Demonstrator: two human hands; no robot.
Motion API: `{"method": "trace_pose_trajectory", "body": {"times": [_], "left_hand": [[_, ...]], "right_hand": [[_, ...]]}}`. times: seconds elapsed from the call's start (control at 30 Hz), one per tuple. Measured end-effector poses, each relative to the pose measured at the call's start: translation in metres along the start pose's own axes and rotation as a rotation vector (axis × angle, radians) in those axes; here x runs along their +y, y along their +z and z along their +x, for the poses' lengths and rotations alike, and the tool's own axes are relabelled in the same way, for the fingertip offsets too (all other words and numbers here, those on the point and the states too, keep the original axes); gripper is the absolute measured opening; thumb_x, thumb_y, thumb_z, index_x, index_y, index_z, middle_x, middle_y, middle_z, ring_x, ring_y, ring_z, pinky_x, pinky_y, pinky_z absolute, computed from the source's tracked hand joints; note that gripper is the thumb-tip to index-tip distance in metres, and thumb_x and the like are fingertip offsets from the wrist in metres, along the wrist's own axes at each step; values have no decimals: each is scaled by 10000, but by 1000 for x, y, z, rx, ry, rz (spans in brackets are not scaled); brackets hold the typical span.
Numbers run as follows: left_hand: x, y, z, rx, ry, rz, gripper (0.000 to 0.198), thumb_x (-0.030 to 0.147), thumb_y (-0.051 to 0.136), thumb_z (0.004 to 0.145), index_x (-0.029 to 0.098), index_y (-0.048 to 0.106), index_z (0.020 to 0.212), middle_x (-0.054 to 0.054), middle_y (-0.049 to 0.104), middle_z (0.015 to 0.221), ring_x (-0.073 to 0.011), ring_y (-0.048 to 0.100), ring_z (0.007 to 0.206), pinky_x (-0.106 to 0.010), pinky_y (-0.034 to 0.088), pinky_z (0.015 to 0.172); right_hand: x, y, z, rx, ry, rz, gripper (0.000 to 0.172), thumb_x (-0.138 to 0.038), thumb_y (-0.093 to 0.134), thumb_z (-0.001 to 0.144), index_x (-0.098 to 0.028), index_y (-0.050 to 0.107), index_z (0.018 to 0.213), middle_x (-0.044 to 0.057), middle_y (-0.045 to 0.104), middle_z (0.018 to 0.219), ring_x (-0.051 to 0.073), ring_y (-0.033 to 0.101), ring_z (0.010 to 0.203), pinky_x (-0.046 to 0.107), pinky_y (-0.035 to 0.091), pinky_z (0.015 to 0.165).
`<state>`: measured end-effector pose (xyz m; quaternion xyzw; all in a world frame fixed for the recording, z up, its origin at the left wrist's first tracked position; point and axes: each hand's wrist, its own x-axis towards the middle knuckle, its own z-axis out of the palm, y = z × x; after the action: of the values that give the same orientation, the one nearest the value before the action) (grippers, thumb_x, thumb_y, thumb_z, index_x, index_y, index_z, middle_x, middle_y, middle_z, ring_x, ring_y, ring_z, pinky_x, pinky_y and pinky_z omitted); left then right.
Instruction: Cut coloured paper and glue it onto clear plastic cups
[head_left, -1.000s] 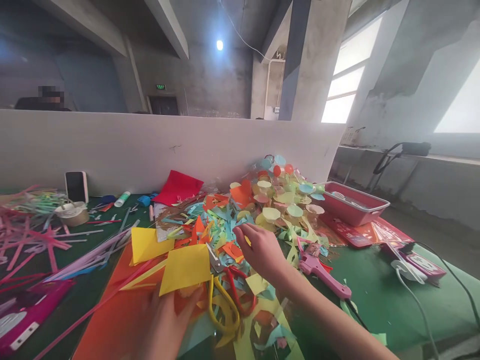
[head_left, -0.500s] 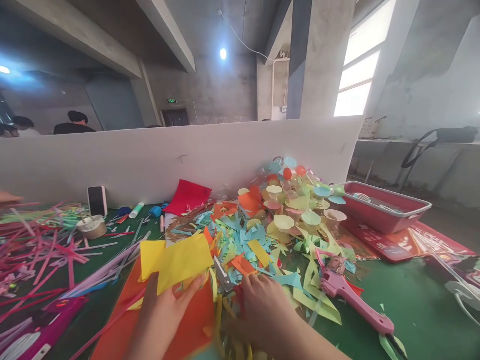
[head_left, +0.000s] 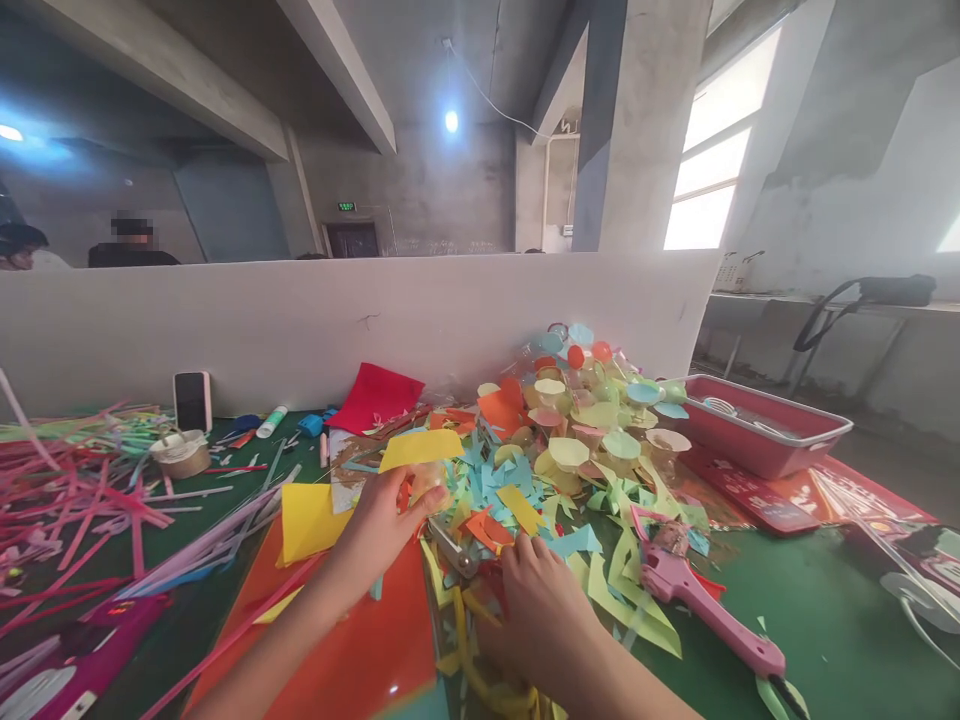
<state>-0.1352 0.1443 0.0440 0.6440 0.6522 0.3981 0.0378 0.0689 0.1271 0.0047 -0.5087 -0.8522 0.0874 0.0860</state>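
Observation:
My left hand [head_left: 394, 520] pinches a piece of yellow paper [head_left: 421, 450] between thumb and fingers, above the scrap pile. Fingers of my right hand [head_left: 544, 595] are wrapped round the scissors [head_left: 453, 552], whose blades point up and left beside my left thumb. Most of the scissors' red handle is hidden by that hand. Another yellow sheet [head_left: 306, 525] lies left of my left wrist, on a large orange sheet [head_left: 360, 640]. Whether the blades touch the held paper cannot be made out.
Cut paper scraps [head_left: 495, 475] and paper-topped cups [head_left: 585, 400] are heaped ahead. A pink glue gun [head_left: 712, 605] and red bin [head_left: 772, 430] stand right. Coloured strips [head_left: 90, 500], a paste cup [head_left: 182, 455] and phone [head_left: 193, 402] are left. A white partition [head_left: 300, 325] closes the back.
My left hand has moved up and to the right, with the yellow paper now tilted nearly flat. My right hand stays almost in place, shifted slightly right with the scissors.

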Motion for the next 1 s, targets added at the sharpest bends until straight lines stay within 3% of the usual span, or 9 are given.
{"method": "trace_pose_trajectory", "body": {"times": [0.17, 0.33, 0.4, 0.5, 0.57, 0.7, 0.83, 0.93, 1.0], "left_hand": [[9, -13, 6, -81, 30, 13, 385, 592, 525, 816, 213, 585, 785, -10, 567, 739, -202, 559, 727, -332, 469, 707], [-7, -4, 16, 20, 44, -12, 375, 580, 532, 833, 209, 568, 792, -12, 565, 768, -192, 553, 747, -315, 462, 716], [-16, 5, 19, 55, 13, -38, 388, 591, 531, 829, 206, 567, 800, -22, 580, 791, -193, 560, 759, -316, 461, 721], [-28, 19, 20, 83, -17, -75, 413, 619, 535, 815, 211, 543, 752, -13, 577, 731, -190, 562, 710, -313, 458, 693], [-33, 24, 20, 103, -33, -87, 425, 636, 548, 797, 216, 541, 735, -1, 566, 678, -186, 557, 660, -310, 458, 666], [-32, 18, 20, 168, -71, -89, 439, 662, 564, 759, 229, 534, 692, 11, 543, 591, -186, 533, 571, -319, 460, 620], [-26, 5, 21, 306, -119, -160, 405, 631, 579, 769, 229, 545, 748, -15, 614, 672, -232, 629, 756, -346, 499, 767], [-28, 2, 19, 376, -154, -190, 396, 612, 601, 768, 218, 570, 801, -36, 650, 738, -261, 651, 875, -363, 504, 820], [-30, 6, 17, 363, -143, -188, 399, 607, 593, 785, 213, 600, 845, -51, 675, 787, -270, 655, 916, -373, 506, 836]], "right_hand": [[0, 0, 1, 85, -7, -72, 343, -374, 640, 821, -115, 704, 1037, 183, 654, 1061, 340, 601, 1038, 440, 508, 862], [-1, -3, 1, 4, -14, -154, 390, -474, 648, 854, -121, 721, 1000, 162, 715, 950, 322, 656, 946, 417, 524, 833], [-2, 0, 2, -21, -24, -158, 326, -408, 684, 842, -127, 718, 1004, 160, 726, 959, 314, 672, 934, 393, 531, 799], [-4, 5, 4, -12, 0, -161, 144, -167, 637, 840, -126, 708, 958, 178, 722, 952, 300, 685, 893, 357, 515, 699], [-2, 3, 2, -11, 33, -117, 133, -118, 593, 842, -125, 685, 937, 184, 715, 948, 299, 684, 881, 347, 488, 663], [9, -11, -2, -66, 109, 198, 214, -354, 505, 936, -172, 600, 878, 104, 681, 830, 244, 650, 758, 308, 418, 593], [18, -23, 3, -192, 211, 713, 293, -504, 522, 900, -215, 529, 859, -10, 569, 721, 137, 490, 590, 256, 343, 518], [22, -28, 8, -162, 172, 963, 412, -587, 639, 812, -204, 488, 814, -48, 489, 670, 102, 427, 572, 239, 339, 524], [25, -30, 8, -160, 105, 1064, 486, -646, 659, 778, -212, 442, 786, -70, 448, 617, 86, 405, 532, 232, 336, 508]]}}
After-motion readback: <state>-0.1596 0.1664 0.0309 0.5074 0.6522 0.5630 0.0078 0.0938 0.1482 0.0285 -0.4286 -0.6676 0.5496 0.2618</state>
